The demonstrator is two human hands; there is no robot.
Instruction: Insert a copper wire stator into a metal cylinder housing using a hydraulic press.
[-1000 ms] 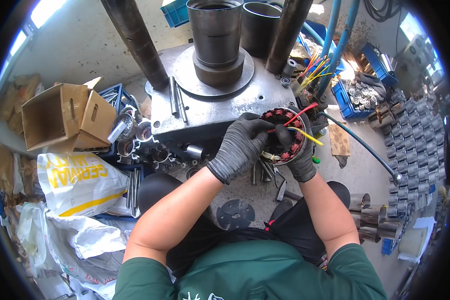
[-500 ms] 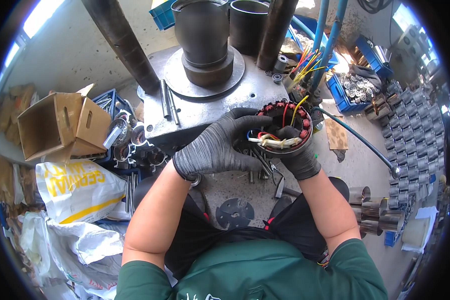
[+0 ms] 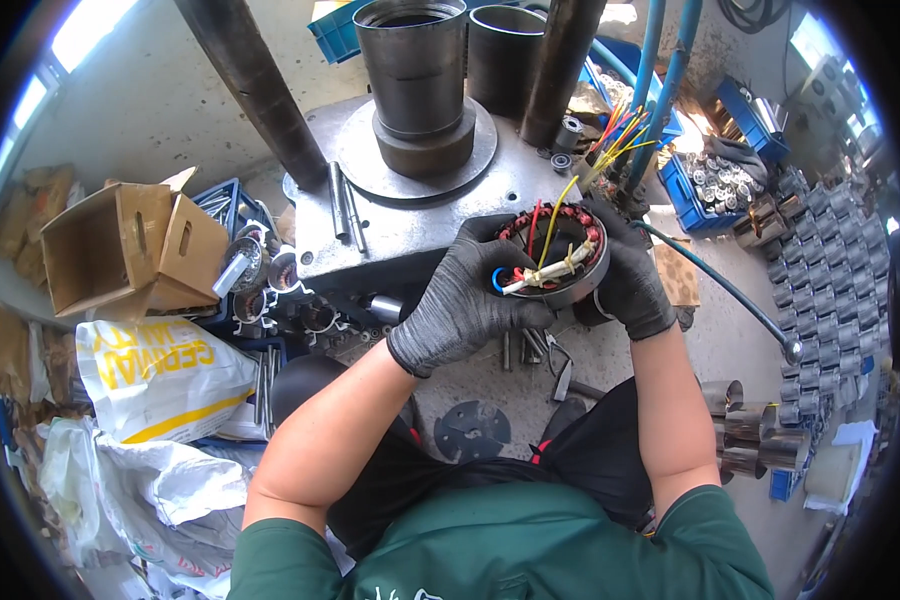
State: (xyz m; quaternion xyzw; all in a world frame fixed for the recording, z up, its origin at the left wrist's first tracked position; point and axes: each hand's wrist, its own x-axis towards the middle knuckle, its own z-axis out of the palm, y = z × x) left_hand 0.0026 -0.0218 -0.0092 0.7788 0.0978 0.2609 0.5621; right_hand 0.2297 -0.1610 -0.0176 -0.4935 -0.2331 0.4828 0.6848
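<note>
A motor stator (image 3: 578,288), a ring with red-brown windings, is held tilted in front of the press table, between my two gloved hands. My left hand (image 3: 460,300) grips its left side, thumb below and fingers at the rim. The right hand (image 3: 635,280) is wrapped round the right side, with some fingers hidden behind the ring. A red lead and a yellow lead (image 3: 557,225) rise from the windings. White sleeving (image 3: 550,270) and a blue end lie along the near rim.
A dark metal cylinder (image 3: 412,80) stands on a round plate upon the steel press table (image 3: 320,235), between two posts. Two metal rods (image 3: 346,208) lie at its left. Cardboard box (image 3: 120,245) and bags are left; stacked metal parts (image 3: 830,270) right; pliers (image 3: 562,375) below.
My left hand has moved right and closed on the stator's left side. The right hand has shifted from beneath to its right side. The stator has moved slightly left, its leads now standing differently.
</note>
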